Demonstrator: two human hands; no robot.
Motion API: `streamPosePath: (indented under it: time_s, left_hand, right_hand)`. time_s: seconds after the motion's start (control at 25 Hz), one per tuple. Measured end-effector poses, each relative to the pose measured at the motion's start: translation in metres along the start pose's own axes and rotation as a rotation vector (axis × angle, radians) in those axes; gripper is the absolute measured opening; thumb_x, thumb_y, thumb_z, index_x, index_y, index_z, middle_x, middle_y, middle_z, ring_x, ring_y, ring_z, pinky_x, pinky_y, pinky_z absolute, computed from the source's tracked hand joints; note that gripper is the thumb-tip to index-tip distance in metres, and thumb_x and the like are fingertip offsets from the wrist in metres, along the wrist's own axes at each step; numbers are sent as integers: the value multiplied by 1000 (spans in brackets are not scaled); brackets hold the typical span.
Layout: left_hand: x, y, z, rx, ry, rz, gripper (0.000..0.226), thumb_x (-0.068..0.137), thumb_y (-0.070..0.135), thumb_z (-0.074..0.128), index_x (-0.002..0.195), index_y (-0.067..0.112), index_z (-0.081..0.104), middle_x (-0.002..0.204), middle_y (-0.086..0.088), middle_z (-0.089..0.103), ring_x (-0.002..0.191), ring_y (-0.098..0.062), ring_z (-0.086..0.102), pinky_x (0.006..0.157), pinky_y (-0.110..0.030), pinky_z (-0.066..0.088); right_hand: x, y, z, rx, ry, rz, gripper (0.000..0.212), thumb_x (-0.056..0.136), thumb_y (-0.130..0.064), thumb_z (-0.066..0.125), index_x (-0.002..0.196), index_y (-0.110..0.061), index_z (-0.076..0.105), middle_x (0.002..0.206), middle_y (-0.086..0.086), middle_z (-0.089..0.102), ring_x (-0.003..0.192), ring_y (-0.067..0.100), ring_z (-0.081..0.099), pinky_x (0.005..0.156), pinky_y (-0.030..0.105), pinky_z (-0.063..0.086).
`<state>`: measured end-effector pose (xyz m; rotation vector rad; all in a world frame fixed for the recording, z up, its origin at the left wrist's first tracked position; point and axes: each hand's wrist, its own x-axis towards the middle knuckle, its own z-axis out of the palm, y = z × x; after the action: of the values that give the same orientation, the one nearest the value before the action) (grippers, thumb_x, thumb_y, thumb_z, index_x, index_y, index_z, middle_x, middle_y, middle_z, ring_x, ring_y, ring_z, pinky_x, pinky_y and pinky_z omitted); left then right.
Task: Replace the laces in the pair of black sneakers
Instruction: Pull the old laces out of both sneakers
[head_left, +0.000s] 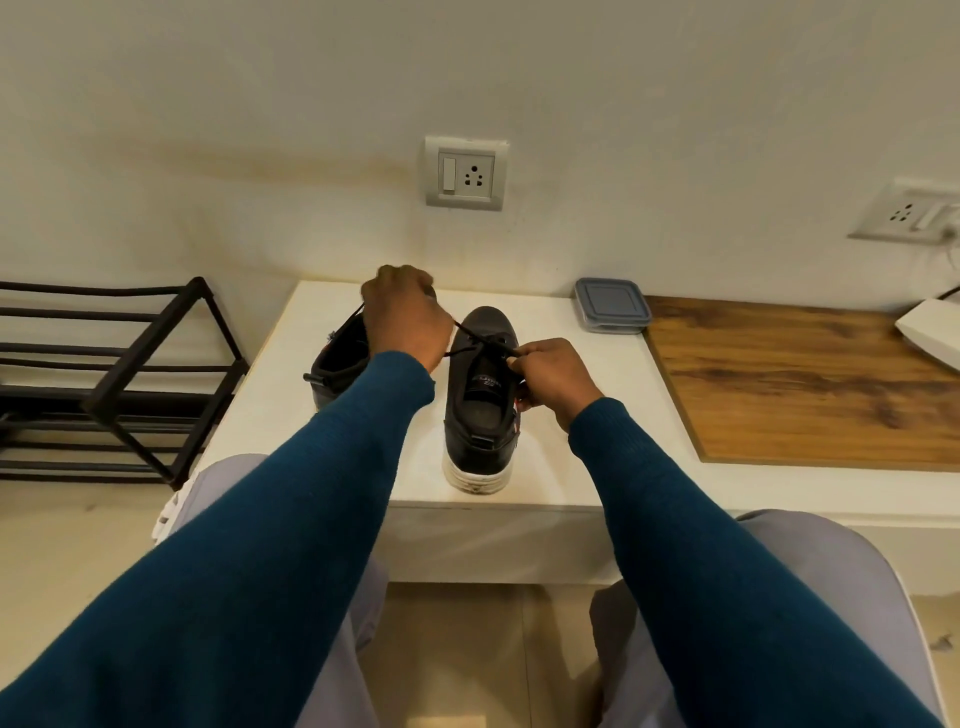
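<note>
Slack is your trouble: the thin black lace (483, 339) is limp and light, so take it near a stiff tip. Your left hand (408, 314) grips one run, raised; your right hand (553, 376) pinches another above the black white-soled sneaker (480, 415) on the white table (270, 410).

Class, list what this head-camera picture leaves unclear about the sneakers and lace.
Other sneaker: front hidden behind the left hand and sleeve, head view.
Lace ends: buried in the left hand and right hand.
Near sneaker: eyelets too small and dark to count; tongue label blurred.
White box: cut off by the right edge.
</note>
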<state>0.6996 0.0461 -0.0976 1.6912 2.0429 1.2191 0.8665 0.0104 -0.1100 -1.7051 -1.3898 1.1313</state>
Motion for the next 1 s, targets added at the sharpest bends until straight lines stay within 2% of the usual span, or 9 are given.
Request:
streamPosePath:
  time_s: [0.12,0.2,0.4,0.56,0.68,0.76,0.84,0.92,1.0]
  left_hand:
    - [-16,6,18,476,-324,391,37,91,38,53,122,24,67,144,-5,49,145,-34,27,122,-49,13]
    - [-23,15,31,714,-361,490,32,94,41,55,119,27,69,145,-3,51,149,-32,20,123,-54,0]
    - [2,-2,0,-83,-23,-35,21,92,23,53,94,16,73,108,-6,70,108,-30,61,98,-41,48]
    - [-6,0,4,291,-329,284,48,83,28,54,129,18,62,138,-8,54,138,-32,36,117,-43,28]
    - [-19,15,27,666,-444,529,38,92,35,57,128,22,63,144,-5,51,149,-32,21,123,-50,10]
    - [-17,16,29,670,-373,501,26,94,31,60,117,24,69,128,-2,63,136,-27,43,117,-43,26]
    - [-9,12,13,255,-181,258,20,93,22,57,104,22,73,108,0,70,106,-24,61,95,-37,47]
    - [1,6,-8,4,-39,31,17,95,20,52,96,15,68,97,-2,68,89,-26,61,77,-35,50]
    - [7,0,-23,159,-90,-6,13,95,17,51,91,10,61,88,-5,60,82,-28,57,70,-34,45]
  right_hand:
    - [0,-1,1,1,-4,0,21,94,1,49,95,0,70,85,23,67,64,26,62,58,33,58]
    - [1,0,0,0,-4,1,22,94,2,49,97,0,70,87,25,69,63,25,62,55,30,57]
    - [1,-1,1,15,-13,0,21,95,0,49,97,-6,69,93,24,70,65,26,63,59,33,58]
    - [2,0,2,6,-17,-6,21,93,0,50,96,0,70,87,26,67,66,28,60,63,38,58]
    - [0,0,1,3,-14,-25,19,95,-1,51,94,-2,70,84,22,67,63,25,61,58,33,56]
    - [-2,0,1,-5,-12,-31,19,96,-3,51,95,-5,70,89,23,70,66,26,64,61,35,58]
    - [-2,0,1,-14,-14,-31,19,96,-4,51,95,-7,69,94,23,70,70,27,65,67,37,60]
    - [-2,1,2,-15,-15,-31,18,97,-4,50,95,-9,68,96,22,70,72,27,65,71,41,61]
    - [-2,2,3,-32,-7,-34,18,96,-4,50,94,-9,67,95,22,70,74,28,66,74,44,62]
